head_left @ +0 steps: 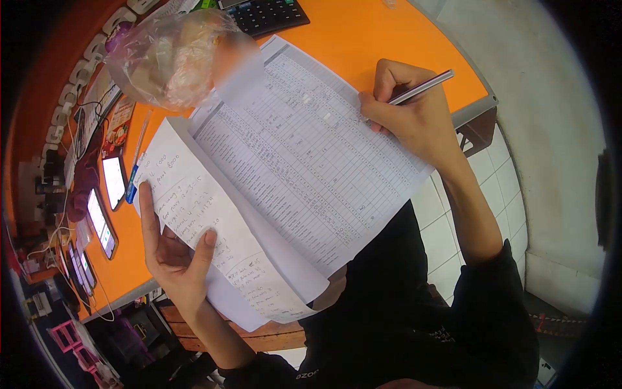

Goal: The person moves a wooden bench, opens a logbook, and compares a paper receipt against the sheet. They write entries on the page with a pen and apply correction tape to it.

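My right hand (411, 113) is closed around a silver-grey pen (424, 86), resting on the right part of a printed table sheet (291, 149) with handwritten entries. My left hand (178, 259) holds a narrow handwritten sheet (214, 220), thumb on top and the other fingers at its left edge and behind. That sheet curves up and overlaps the left side of the printed one. More white paper shows below it. The pen's tip is hidden by my right fingers.
A clear plastic bag (175, 61) sits at the sheets' far edge, near a black calculator (269, 16). Left on the orange table (350, 32) are a blue pen (133, 185), lit phones (100, 220) and cables. Power sockets (81, 74) line the left. White floor tiles (440, 246) show at right.
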`<action>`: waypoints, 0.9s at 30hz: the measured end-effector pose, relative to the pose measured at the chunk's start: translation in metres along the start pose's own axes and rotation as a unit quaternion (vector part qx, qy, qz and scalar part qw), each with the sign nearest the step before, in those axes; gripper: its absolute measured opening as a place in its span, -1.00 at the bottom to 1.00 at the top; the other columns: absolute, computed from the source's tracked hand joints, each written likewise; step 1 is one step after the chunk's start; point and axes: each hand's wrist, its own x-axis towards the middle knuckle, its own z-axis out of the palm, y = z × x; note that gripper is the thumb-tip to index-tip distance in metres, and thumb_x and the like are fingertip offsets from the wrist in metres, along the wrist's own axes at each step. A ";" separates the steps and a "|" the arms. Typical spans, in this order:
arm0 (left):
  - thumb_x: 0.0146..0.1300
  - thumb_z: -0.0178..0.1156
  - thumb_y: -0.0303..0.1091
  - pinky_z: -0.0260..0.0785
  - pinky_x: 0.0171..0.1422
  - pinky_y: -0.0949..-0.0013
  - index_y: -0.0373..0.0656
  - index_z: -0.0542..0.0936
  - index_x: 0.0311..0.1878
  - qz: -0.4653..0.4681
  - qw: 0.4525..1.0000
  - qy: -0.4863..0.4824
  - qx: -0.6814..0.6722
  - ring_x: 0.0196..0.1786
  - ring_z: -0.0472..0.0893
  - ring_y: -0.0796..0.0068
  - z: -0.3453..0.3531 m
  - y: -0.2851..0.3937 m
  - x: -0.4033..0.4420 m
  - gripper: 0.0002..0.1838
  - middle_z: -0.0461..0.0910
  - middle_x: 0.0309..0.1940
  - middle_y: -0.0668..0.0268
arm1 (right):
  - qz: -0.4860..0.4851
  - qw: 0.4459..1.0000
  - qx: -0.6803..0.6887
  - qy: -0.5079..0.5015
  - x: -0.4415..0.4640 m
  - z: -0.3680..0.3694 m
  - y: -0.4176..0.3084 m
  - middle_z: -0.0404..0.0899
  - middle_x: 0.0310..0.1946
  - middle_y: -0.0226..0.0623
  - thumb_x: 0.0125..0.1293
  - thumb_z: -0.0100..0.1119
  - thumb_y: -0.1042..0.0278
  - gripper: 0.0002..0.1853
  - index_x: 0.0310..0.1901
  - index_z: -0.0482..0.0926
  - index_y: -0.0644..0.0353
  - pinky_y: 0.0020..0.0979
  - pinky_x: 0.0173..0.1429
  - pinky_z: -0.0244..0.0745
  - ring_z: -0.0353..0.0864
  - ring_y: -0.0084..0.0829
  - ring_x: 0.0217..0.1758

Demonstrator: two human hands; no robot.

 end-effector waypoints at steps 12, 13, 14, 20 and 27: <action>0.17 0.52 -0.57 0.41 0.50 0.22 -0.38 0.09 0.71 0.006 1.000 -0.016 -0.014 0.38 0.61 0.23 0.000 0.002 0.002 0.10 0.43 0.51 -0.12 | 0.005 0.999 0.037 0.005 0.001 -0.001 0.000 0.53 -0.66 -0.40 0.26 0.38 0.45 -0.71 -0.52 0.44 0.13 -0.52 -0.39 0.31 0.52 -0.68 -0.58; 0.17 0.52 -0.57 0.41 0.50 0.22 -0.38 0.09 0.71 0.007 1.000 -0.014 -0.013 0.38 0.61 0.23 0.000 0.002 0.001 0.10 0.43 0.51 -0.12 | -0.002 0.999 0.033 0.004 0.001 -0.001 0.001 0.53 -0.65 -0.40 0.27 0.38 0.45 -0.71 -0.52 0.43 0.13 -0.52 -0.39 0.31 0.52 -0.68 -0.58; 0.17 0.51 -0.58 0.41 0.50 0.22 -0.38 0.09 0.71 0.004 1.000 -0.012 -0.017 0.38 0.61 0.22 0.001 0.003 0.001 0.10 0.42 0.51 -0.13 | -0.004 0.999 0.034 0.004 0.001 -0.001 0.001 0.53 -0.65 -0.40 0.27 0.38 0.45 -0.71 -0.52 0.43 0.13 -0.52 -0.39 0.31 0.52 -0.68 -0.58; 0.19 0.47 -0.65 0.42 0.49 0.23 -0.39 0.08 0.71 0.010 0.999 -0.010 -0.045 0.37 0.61 0.23 0.002 0.004 0.004 0.07 0.42 0.52 -0.14 | 0.006 0.999 0.040 -0.001 0.002 -0.001 -0.001 0.52 -0.66 -0.40 0.28 0.36 0.45 -0.71 -0.52 0.42 0.12 -0.51 -0.39 0.30 0.49 -0.67 -0.58; 0.22 0.43 -0.72 0.47 0.45 0.24 -0.36 0.04 0.72 -0.013 0.998 -0.018 -0.061 0.34 0.65 0.22 0.002 0.009 0.003 0.07 0.50 0.44 -0.17 | 0.012 0.998 0.063 0.003 -0.002 0.000 -0.001 0.51 -0.65 -0.39 0.27 0.37 0.48 -0.70 -0.51 0.41 0.14 -0.50 -0.39 0.30 0.49 -0.66 -0.57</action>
